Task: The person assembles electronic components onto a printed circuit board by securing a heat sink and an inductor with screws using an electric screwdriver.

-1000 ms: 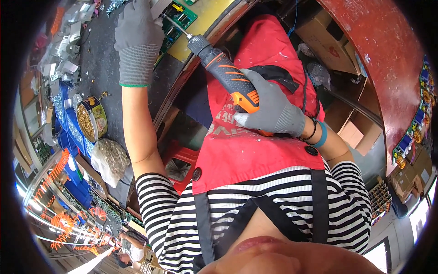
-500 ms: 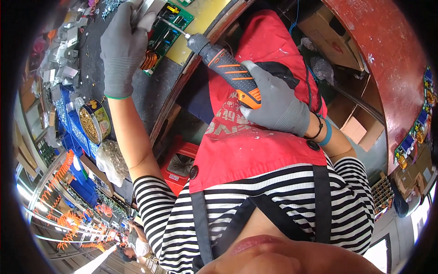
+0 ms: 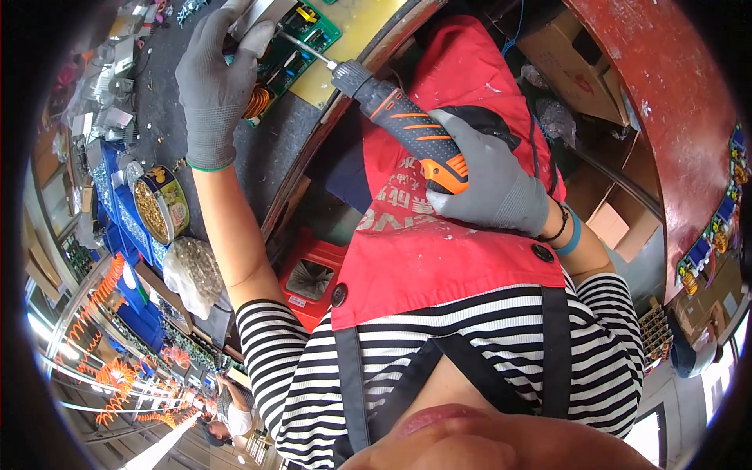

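My right hand (image 3: 497,176), in a grey glove, is wrapped round a black-and-orange electric screwdriver (image 3: 407,125). Its long bit points up and left, with the tip beside a silver metal piece (image 3: 266,11) at the edge of a green circuit board (image 3: 327,33). At that piece my left hand (image 3: 215,78), gloved in grey too, has its thumb and fingers closed; the fingertips are partly cut off by the picture's upper rim. A copper-wound coil (image 3: 259,100) sits on the board next to the left hand. Whether the bit touches a screw is too small to tell.
The board lies on a dark bench (image 3: 258,153), partly over a yellow sheet (image 3: 313,90). Left of my arm stand an open tin of small brass-coloured parts (image 3: 153,207) and a clear bag of parts (image 3: 192,270). Below the bench edge is a red bin (image 3: 333,254). Cardboard boxes (image 3: 568,59) stand at right.
My right hand and the screwdriver have shifted slightly right and down in the picture. The left hand stays at the metal piece, its grip much the same.
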`<state>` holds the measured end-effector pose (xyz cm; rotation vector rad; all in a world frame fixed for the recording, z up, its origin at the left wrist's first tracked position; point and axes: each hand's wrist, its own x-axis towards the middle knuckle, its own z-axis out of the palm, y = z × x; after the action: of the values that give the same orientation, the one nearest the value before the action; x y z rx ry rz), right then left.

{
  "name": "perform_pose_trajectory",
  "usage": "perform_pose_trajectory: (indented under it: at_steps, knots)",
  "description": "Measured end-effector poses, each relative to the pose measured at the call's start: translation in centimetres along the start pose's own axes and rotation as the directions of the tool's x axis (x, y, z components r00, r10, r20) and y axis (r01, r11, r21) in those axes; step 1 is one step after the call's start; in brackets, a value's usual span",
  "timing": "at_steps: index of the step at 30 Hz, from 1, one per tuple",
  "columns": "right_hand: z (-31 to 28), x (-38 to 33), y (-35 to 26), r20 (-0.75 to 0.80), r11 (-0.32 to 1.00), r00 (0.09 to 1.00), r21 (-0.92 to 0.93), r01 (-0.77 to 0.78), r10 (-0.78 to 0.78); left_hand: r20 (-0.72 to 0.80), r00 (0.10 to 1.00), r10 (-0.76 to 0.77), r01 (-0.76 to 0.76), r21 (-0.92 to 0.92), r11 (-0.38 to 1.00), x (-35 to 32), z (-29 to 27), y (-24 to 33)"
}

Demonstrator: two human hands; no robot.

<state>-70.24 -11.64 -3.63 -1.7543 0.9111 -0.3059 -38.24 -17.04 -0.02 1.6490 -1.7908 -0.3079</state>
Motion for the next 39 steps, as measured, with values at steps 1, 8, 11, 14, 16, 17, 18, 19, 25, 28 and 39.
perform_pose_trajectory:
  at_steps: [1,8,11,14,16,17,18,19,25,28,39]
  knots:
    - [0.0,0.0,0.1,0.005,1.0,1.0,0.013,-0.003,0.003,-0.015,0.994,0.11,-0.106,0.171,0.98,0.1,-0.1,0.5]
    - [-1.2,0.5,0.6,0.004,0.999,1.0,0.041,0.001,-0.001,-0.061,0.988,-0.145,0.143,-0.025,0.989,0.8,-0.2,4.7]
    - [-3.1,1.2,1.6,0.01,0.999,1.0,0.046,0.0,0.0,-0.07,0.984,-0.164,0.168,0.055,0.984,1.3,0.5,5.6]
    - [-4.5,1.7,1.1,0.029,0.999,0.999,-0.013,-0.039,0.039,-0.086,0.982,-0.169,0.169,-0.011,0.986,1.4,1.0,5.4]
    - [-4.3,1.9,1.4,0.049,0.999,0.999,0.035,-0.023,0.022,-0.088,0.979,-0.185,0.185,-0.01,0.983,1.2,0.6,5.4]
    - [-4.1,1.9,1.6,0.068,0.996,0.998,0.084,-0.008,0.002,-0.07,0.98,-0.189,0.19,0.001,0.982,1.1,0.1,5.5]
    - [-3.8,1.8,1.6,0.078,0.996,0.997,0.087,-0.004,-0.003,-0.049,0.98,-0.194,0.194,0.013,0.981,0.9,-0.2,5.7]
    - [-3.4,1.6,1.7,0.064,0.99,0.998,0.143,-0.004,-0.006,-0.048,0.981,-0.188,0.189,0.014,0.982,1.0,0.0,5.8]
    - [-1.8,1.1,1.1,0.078,0.985,0.995,0.153,-0.076,0.064,-0.07,0.983,-0.172,0.169,-0.043,0.985,1.2,0.5,4.9]
    - [-1.9,1.1,0.9,0.11,0.979,0.988,0.161,-0.123,0.106,-0.063,0.985,-0.161,0.159,-0.038,0.987,1.1,0.5,4.9]
    - [-0.7,0.8,1.6,0.044,0.977,0.997,0.204,-0.065,0.058,-0.057,0.986,-0.157,0.153,-0.072,0.986,1.1,0.6,4.7]
